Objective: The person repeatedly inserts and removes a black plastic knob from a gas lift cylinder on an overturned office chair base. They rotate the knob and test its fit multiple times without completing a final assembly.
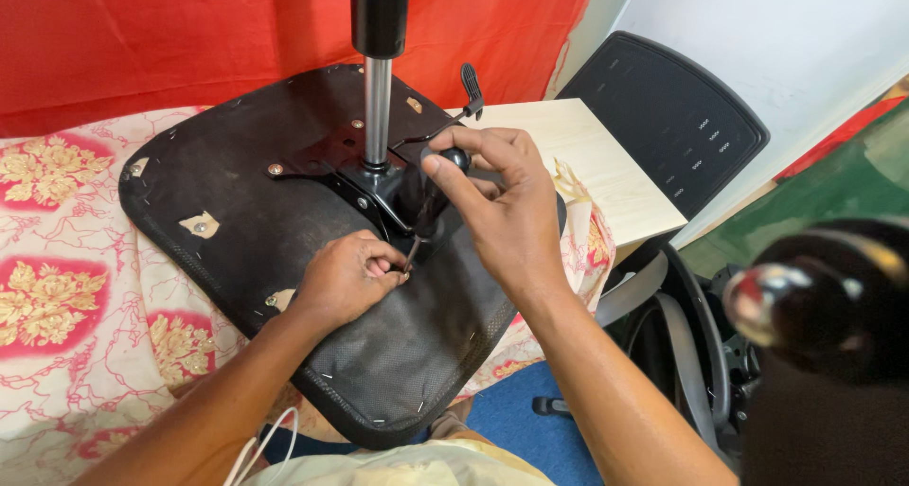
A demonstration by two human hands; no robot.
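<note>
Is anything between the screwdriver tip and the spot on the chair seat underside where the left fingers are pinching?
Nothing visible does. The right hand holds the screwdriver upright, its tip down at the seat underside, right beside the left hand fingertips. The contact point itself is hidden by those fingers.

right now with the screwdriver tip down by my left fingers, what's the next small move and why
Probably turn the screwdriver with the right hand. It grips the dark handle from above, the tip meets the chair seat underside beside the metal mounting plate, and the left hand pinches right at the tip, seemingly steadying it.
</note>
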